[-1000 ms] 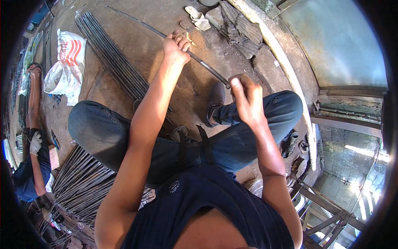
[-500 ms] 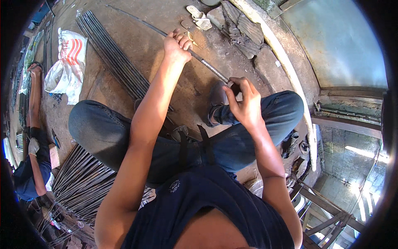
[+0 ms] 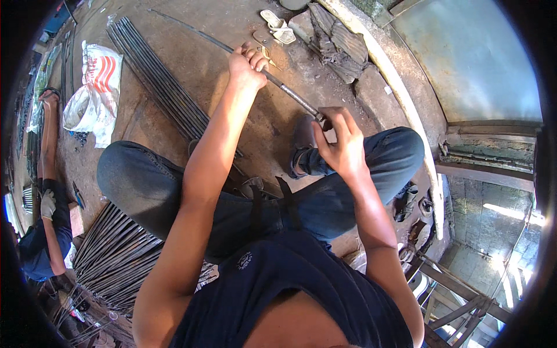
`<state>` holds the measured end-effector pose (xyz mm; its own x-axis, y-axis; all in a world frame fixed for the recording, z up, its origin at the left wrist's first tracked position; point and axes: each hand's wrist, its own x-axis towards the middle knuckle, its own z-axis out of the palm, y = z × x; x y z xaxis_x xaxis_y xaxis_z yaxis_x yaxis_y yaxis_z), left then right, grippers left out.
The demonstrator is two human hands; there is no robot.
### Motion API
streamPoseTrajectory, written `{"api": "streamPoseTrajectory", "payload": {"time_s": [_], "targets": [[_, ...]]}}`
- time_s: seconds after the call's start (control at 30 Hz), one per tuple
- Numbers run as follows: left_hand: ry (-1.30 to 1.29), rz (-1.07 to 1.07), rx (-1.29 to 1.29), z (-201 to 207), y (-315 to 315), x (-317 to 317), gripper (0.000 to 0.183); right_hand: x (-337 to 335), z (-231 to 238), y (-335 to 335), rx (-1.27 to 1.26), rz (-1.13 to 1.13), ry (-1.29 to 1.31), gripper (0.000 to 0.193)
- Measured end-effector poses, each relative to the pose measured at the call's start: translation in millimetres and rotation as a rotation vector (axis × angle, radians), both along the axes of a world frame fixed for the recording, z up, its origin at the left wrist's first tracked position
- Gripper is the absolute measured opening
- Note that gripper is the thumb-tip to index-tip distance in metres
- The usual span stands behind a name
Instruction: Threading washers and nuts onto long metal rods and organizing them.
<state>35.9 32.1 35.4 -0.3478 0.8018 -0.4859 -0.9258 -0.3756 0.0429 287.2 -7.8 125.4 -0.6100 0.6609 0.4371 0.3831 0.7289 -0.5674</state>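
Note:
A long, thin metal rod (image 3: 299, 98) slants from the far left of the floor down toward my right knee. My left hand (image 3: 248, 69) is closed around it partway along, palm side up. At the rod's near, thicker end, my right hand (image 3: 346, 142) pinches with thumb and fingers. The very tip there is partly hidden by those fingers. Below that end is a dark shoe (image 3: 303, 139), between my bent knees.
Bundled dark rods (image 3: 162, 75) lie left of my left hand; a thicker pile of rods (image 3: 119, 249) is beside my left thigh. A white sack (image 3: 96, 93), sandals (image 3: 278, 26), crumpled dark cloth (image 3: 339, 43) and a long pale pole (image 3: 400, 87) surround me. A co-worker (image 3: 46, 232) sits far left.
My right hand has shifted very slightly left and up at the rod's end. My left hand keeps its grip in the same place. The co-worker's gloved hand has moved a little.

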Motion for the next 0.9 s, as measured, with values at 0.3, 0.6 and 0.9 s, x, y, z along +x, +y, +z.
{"api": "streamPoseTrajectory", "payload": {"time_s": [0.3,0.6,0.9], "targets": [[0.009,0.000,-0.016,-0.2,-0.9,0.7,0.029,-4.2,-7.7,-2.6,0.015,-0.032,0.025,0.020],[0.024,-0.002,-0.032,2.5,-0.8,2.2,0.025,-6.1,-13.0,0.7,0.202,0.043,0.110,0.019],[0.029,-0.008,-0.040,-1.4,0.3,3.5,0.026,-5.5,-9.9,-2.2,-0.032,-0.010,-0.002,0.027]]}}
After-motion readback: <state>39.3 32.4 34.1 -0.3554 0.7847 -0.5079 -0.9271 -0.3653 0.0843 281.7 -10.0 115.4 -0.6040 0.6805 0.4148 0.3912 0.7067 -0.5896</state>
